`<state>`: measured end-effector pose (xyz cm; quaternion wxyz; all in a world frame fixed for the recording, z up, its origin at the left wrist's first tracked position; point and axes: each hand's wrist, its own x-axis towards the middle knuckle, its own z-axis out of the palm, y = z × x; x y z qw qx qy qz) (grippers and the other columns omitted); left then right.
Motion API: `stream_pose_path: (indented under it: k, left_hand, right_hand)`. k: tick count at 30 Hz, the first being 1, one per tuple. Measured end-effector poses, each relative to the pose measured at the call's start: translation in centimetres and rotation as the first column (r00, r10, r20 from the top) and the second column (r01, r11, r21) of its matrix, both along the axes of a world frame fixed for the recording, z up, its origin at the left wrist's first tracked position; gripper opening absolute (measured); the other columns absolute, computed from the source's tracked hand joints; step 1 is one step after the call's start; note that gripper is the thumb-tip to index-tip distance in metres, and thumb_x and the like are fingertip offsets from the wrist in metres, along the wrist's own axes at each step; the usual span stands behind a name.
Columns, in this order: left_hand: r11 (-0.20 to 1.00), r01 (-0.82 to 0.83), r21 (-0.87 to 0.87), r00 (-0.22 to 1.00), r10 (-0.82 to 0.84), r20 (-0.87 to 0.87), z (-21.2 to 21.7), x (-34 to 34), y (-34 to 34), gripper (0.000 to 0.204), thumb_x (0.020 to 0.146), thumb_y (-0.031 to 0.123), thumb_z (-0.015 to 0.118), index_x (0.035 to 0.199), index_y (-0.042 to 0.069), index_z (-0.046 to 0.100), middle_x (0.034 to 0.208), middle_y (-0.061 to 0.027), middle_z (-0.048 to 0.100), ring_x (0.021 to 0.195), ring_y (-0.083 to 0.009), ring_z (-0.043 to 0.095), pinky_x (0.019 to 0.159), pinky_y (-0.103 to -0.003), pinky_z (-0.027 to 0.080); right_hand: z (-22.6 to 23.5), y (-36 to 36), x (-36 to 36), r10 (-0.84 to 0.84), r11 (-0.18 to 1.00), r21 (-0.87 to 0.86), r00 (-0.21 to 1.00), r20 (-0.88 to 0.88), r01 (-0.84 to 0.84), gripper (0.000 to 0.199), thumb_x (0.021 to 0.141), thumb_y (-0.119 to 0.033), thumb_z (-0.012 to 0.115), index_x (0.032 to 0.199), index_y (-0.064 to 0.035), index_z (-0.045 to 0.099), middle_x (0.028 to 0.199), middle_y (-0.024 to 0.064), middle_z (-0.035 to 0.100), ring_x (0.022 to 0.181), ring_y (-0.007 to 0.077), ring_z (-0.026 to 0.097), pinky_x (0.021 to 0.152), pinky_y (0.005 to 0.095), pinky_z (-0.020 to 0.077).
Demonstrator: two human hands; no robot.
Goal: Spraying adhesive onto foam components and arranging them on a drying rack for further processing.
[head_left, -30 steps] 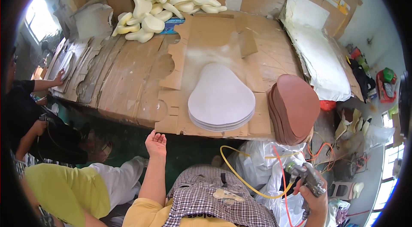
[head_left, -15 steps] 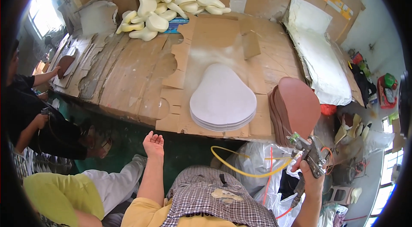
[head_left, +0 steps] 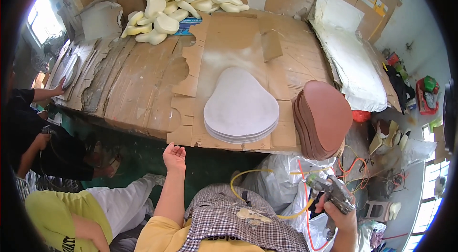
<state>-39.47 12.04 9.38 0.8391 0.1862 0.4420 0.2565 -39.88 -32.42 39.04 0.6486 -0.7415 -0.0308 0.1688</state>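
Note:
My right hand (head_left: 339, 215) is wrapped around a metal spray gun (head_left: 336, 195) with a green fitting at its front and a yellow hose attached. The gun is just below a stack of reddish-brown saddle-shaped sheets (head_left: 329, 113) at the table's front right. To the left of that stack lies a neat pile of light grey saddle-shaped sheets (head_left: 241, 104), wide end towards me. My left hand (head_left: 174, 158) hangs empty by the table's front edge, palm up, its fingers loosely bent and apart.
Cream foam saddle pads (head_left: 167, 6) are heaped at the back left of the cardboard-covered table (head_left: 138, 92). White wrapping (head_left: 350, 56) covers the right side. One co-worker (head_left: 45, 133) stands at left; another person in a lime shirt (head_left: 62, 218) is beside me. Hoses (head_left: 350, 166) trail at right.
My right hand has lowered the spray gun away from the brown stack. My left hand has barely moved. At far left, the co-worker's brown piece no longer shows; a pale one lies by their hand.

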Motion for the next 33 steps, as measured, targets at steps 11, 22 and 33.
stream_pose_path:
  k: [11,22,33]
  left_hand:
    - [0.879,0.388,0.279,0.907,-0.310,-0.285,0.4,4.6,-2.5,0.019,0.078,0.007,0.053,0.096,0.006,0.056,0.067,-0.0033,0.055,0.054,-0.0143,0.054,0.050,-0.025,0.046]
    - [0.094,0.868,0.487,0.495,-0.098,-0.864,-2.7,12.5,-4.2,0.024,0.076,0.016,0.060,0.096,0.003,0.063,0.081,-0.0114,0.065,0.077,-0.0264,0.062,0.071,-0.035,0.048]
    - [-0.060,0.908,0.414,0.418,0.125,-0.900,-2.4,13.1,-5.9,0.027,0.079,0.020,0.061,0.102,0.004,0.058,0.103,-0.0152,0.057,0.099,-0.0322,0.054,0.084,-0.043,0.044]
  right_hand:
    - [0.6,-0.6,2.4,-0.168,0.984,-0.051,0.984,0.064,0.171,0.055,0.075,-0.019,0.071,0.118,0.0057,0.047,0.074,0.0075,0.059,0.063,0.0146,0.058,0.061,0.0270,0.0474]
    - [0.8,-1.3,3.7,0.096,0.990,-0.107,0.992,0.076,-0.088,0.057,0.075,-0.013,0.070,0.122,0.0076,0.045,0.076,0.0065,0.060,0.065,0.0122,0.057,0.060,0.0255,0.0464]
    - [0.2,-1.6,4.2,0.168,0.965,-0.226,0.976,0.141,-0.134,0.053,0.074,-0.007,0.069,0.119,0.0076,0.047,0.076,0.0061,0.060,0.067,0.0122,0.058,0.064,0.0251,0.0470]
